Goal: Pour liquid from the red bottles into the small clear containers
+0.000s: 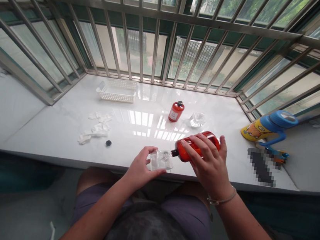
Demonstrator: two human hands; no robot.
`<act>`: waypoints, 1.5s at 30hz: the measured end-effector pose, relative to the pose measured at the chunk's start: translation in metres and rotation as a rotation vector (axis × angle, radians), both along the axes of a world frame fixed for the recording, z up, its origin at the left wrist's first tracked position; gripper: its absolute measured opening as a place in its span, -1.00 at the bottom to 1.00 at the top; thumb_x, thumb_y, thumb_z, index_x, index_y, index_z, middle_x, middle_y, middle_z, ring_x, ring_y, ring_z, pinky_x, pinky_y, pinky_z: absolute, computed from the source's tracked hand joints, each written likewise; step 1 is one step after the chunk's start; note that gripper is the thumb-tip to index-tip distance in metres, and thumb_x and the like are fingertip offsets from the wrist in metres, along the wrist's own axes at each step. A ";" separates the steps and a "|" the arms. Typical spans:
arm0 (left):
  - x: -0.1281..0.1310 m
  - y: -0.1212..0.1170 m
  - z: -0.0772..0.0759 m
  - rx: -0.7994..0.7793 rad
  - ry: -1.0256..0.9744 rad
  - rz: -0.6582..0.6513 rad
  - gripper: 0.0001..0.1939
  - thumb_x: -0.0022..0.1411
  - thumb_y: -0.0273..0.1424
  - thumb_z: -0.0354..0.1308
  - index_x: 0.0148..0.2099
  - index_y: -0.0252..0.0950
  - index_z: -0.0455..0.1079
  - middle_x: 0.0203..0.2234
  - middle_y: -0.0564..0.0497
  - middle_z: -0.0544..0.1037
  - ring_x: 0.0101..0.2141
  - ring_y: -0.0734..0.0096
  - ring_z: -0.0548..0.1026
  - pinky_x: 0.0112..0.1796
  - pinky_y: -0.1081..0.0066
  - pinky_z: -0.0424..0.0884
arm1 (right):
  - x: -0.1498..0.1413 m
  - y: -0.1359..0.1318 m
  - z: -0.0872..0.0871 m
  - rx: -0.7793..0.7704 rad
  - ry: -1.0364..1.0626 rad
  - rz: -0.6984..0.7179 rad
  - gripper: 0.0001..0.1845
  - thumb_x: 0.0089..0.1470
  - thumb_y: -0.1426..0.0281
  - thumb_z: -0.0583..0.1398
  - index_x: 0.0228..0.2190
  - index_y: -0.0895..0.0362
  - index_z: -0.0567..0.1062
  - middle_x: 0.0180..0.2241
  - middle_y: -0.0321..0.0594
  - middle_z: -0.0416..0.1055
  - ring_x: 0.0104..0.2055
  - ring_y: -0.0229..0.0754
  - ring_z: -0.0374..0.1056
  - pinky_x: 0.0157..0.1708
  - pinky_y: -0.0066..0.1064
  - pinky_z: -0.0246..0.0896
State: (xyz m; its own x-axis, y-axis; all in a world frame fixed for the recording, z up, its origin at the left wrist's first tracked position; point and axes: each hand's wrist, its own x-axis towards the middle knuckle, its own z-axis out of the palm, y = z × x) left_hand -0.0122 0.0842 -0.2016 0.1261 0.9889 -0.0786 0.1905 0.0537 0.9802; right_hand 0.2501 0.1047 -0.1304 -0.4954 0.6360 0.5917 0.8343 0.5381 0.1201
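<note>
— On the white surface [59, 135], what is being held?
— Left fingers [156, 173] hold a clear container [162, 162] near the front edge; right fingers [192, 153] hold the bigger red bottle [183, 154], tilted toward it.

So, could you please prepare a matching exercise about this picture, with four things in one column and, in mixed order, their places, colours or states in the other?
Things:
1. larger red bottle
2. nearer clear container
3. white basket
4. flask with a handle

Descriptions:
A. on the counter, close to the window bars
B. blue and yellow
C. held in the left hand
D. tilted in the right hand

Right pairs: 1-D, 2-C, 3-A, 4-B
</note>
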 end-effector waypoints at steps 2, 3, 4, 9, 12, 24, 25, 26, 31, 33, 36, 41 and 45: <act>0.000 0.000 0.001 0.003 -0.003 0.001 -0.25 0.01 -0.24 0.60 0.20 -0.15 0.37 0.20 -0.13 0.48 0.22 0.00 0.49 0.17 -0.03 0.55 | 0.000 0.000 0.001 0.001 -0.004 0.001 -0.39 0.31 0.56 0.27 0.29 -0.12 0.41 0.27 -0.17 0.46 0.39 0.06 0.29 0.52 0.35 -0.39; 0.001 0.001 0.001 0.003 -0.003 0.001 -0.24 0.01 -0.24 0.60 0.20 -0.14 0.37 0.20 -0.13 0.47 0.22 0.00 0.48 0.17 -0.03 0.56 | -0.001 0.000 0.002 0.002 -0.004 0.002 -0.39 0.31 0.56 0.27 0.29 -0.12 0.42 0.27 -0.17 0.47 0.39 0.06 0.30 0.52 0.35 -0.39; 0.001 0.001 0.001 0.005 -0.003 0.002 -0.24 0.01 -0.23 0.60 0.20 -0.14 0.37 0.21 -0.13 0.47 0.22 0.00 0.48 0.17 -0.03 0.56 | -0.001 0.000 0.002 0.004 -0.003 0.004 -0.39 0.31 0.56 0.28 0.28 -0.11 0.42 0.27 -0.17 0.47 0.38 0.05 0.30 0.53 0.35 -0.39; 0.001 0.002 0.001 0.022 0.009 0.004 -0.24 0.01 -0.22 0.60 0.20 -0.13 0.37 0.21 -0.10 0.47 0.21 0.03 0.48 0.16 -0.02 0.56 | -0.001 0.000 0.003 0.018 0.000 0.010 -0.39 0.30 0.57 0.27 0.28 -0.12 0.42 0.26 -0.17 0.48 0.38 0.05 0.30 0.53 0.34 -0.38; 0.001 0.002 0.003 0.022 -0.001 0.004 -0.24 0.01 -0.23 0.60 0.20 -0.14 0.37 0.21 -0.12 0.47 0.20 0.03 0.49 0.17 -0.02 0.56 | 0.000 0.001 0.003 0.016 -0.002 0.008 -0.38 0.31 0.56 0.26 0.29 -0.14 0.41 0.26 -0.18 0.47 0.39 0.05 0.29 0.53 0.34 -0.39; 0.003 0.002 0.006 0.026 -0.001 0.009 -0.25 0.00 -0.24 0.60 0.19 -0.14 0.39 0.20 -0.13 0.48 0.22 -0.02 0.48 0.14 -0.02 0.58 | -0.001 0.000 0.007 0.021 -0.006 0.009 -0.29 0.32 0.57 0.26 0.35 -0.22 0.34 0.26 -0.22 0.47 0.39 0.04 0.30 0.53 0.35 -0.39; 0.002 0.002 0.006 0.025 -0.001 0.008 -0.25 0.00 -0.24 0.60 0.19 -0.14 0.39 0.21 -0.13 0.48 0.22 -0.02 0.48 0.14 -0.02 0.58 | -0.001 0.000 0.008 0.025 -0.007 0.010 -0.30 0.32 0.57 0.26 0.35 -0.22 0.34 0.26 -0.21 0.47 0.38 0.04 0.31 0.53 0.35 -0.38; 0.002 0.002 0.005 0.023 -0.002 0.008 -0.25 0.00 -0.24 0.60 0.19 -0.14 0.39 0.21 -0.13 0.48 0.22 -0.01 0.48 0.14 -0.01 0.58 | -0.001 0.000 0.008 0.029 -0.008 0.011 -0.31 0.32 0.56 0.26 0.34 -0.21 0.35 0.25 -0.21 0.48 0.38 0.04 0.31 0.53 0.35 -0.38; 0.002 0.002 0.005 0.012 -0.004 0.006 -0.26 0.01 -0.24 0.59 0.20 -0.14 0.38 0.20 -0.11 0.48 0.22 0.01 0.48 0.15 0.01 0.58 | -0.001 0.001 0.010 0.028 -0.020 0.007 -0.32 0.32 0.56 0.28 0.33 -0.20 0.36 0.25 -0.20 0.48 0.38 0.04 0.31 0.53 0.36 -0.38; 0.002 0.002 0.005 0.008 0.001 0.008 -0.26 0.02 -0.24 0.59 0.20 -0.14 0.38 0.20 -0.11 0.48 0.22 0.01 0.48 0.15 0.00 0.58 | -0.001 0.001 0.010 0.026 -0.023 0.005 -0.33 0.32 0.55 0.28 0.33 -0.20 0.37 0.25 -0.20 0.48 0.38 0.04 0.31 0.53 0.36 -0.38; 0.002 0.001 0.007 0.001 0.015 0.014 -0.26 0.02 -0.25 0.59 0.19 -0.14 0.38 0.20 -0.12 0.49 0.23 -0.01 0.48 0.15 -0.01 0.58 | -0.001 0.001 0.009 0.030 -0.023 0.007 -0.34 0.32 0.56 0.28 0.32 -0.19 0.37 0.25 -0.19 0.48 0.38 0.03 0.31 0.53 0.36 -0.37; 0.002 0.001 0.008 0.008 0.015 0.017 -0.27 0.01 -0.25 0.59 0.19 -0.14 0.39 0.19 -0.11 0.49 0.23 -0.01 0.48 0.15 0.00 0.58 | 0.000 0.002 0.009 0.031 -0.023 0.004 -0.33 0.32 0.56 0.26 0.33 -0.20 0.36 0.25 -0.20 0.48 0.38 0.03 0.31 0.52 0.36 -0.38; 0.002 0.002 0.007 0.012 0.015 0.017 -0.26 0.01 -0.25 0.59 0.19 -0.13 0.39 0.19 -0.11 0.50 0.23 -0.01 0.48 0.14 0.01 0.58 | 0.000 0.002 0.009 0.035 -0.025 0.005 -0.31 0.32 0.56 0.26 0.34 -0.20 0.35 0.25 -0.20 0.48 0.37 0.04 0.31 0.53 0.35 -0.39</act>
